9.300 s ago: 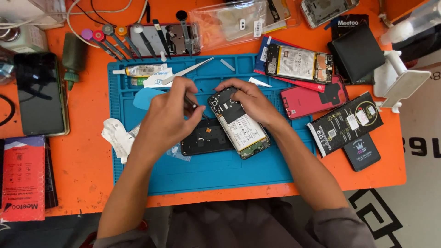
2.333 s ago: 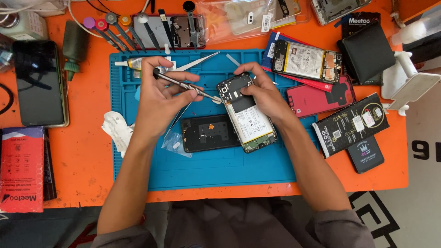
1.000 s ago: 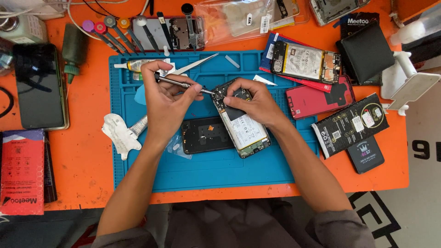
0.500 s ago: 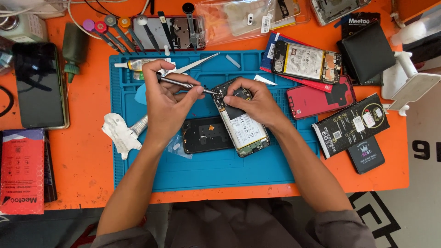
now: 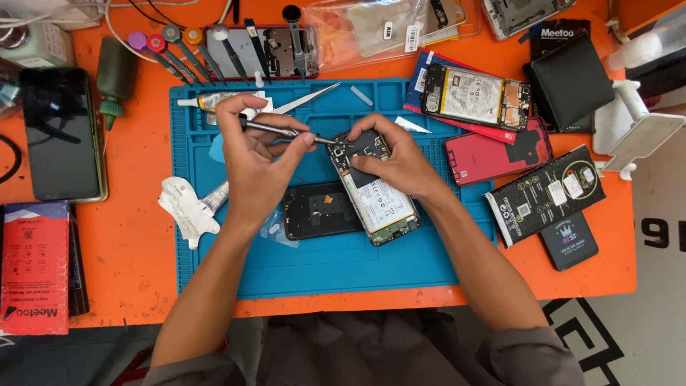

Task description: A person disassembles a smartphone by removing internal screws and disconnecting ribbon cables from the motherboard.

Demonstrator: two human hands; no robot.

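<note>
An opened phone (image 5: 379,200) with its white battery showing lies tilted on the blue mat (image 5: 236,264). My right hand (image 5: 396,161) grips the phone's upper end, fingers curled over the black board cover. In my left hand (image 5: 257,157) a slim metal screwdriver (image 5: 275,129) is pinched, its tip touching the top left corner of the phone. A black back panel (image 5: 318,211) rests on the mat just left of the phone, below my left hand.
Tweezers (image 5: 307,99) and a glue tube (image 5: 214,101) lie at the mat's top. Several screwdrivers (image 5: 164,43) sit above. A second opened phone (image 5: 475,96), a red cover (image 5: 496,154) and black boxes (image 5: 547,196) are at right. A dark phone (image 5: 64,143) lies far left.
Over the last nine seconds my left hand has lifted the screwdriver and brought its tip to the phone's top corner. In the last second both hands have barely moved.
</note>
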